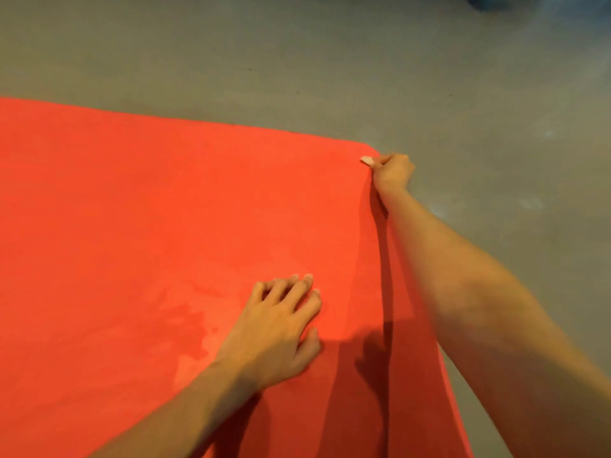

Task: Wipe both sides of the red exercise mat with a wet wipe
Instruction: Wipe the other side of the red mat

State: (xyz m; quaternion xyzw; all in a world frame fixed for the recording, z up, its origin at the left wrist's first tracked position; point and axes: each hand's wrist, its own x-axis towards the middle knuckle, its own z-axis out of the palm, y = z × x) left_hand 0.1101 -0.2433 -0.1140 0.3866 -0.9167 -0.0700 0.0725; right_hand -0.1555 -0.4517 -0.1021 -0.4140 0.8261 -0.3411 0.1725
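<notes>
The red exercise mat [165, 226] fills the left and middle of the head view, lying on a grey floor. Darker damp patches show on it near my left wrist. My left hand [281, 328] presses flat on the mat, fingers spread, holding nothing. My right hand [391, 171] reaches out to the mat's far right corner and is closed on its edge there; the right edge of the mat is lifted slightly along my forearm. A small pale bit [366, 160] sticks out by the thumb; I cannot tell whether it is the wipe or a nail.
Bare grey concrete floor [330, 61] surrounds the mat at the back and right. A dark blurred object [529, 1] sits at the top right corner of the view.
</notes>
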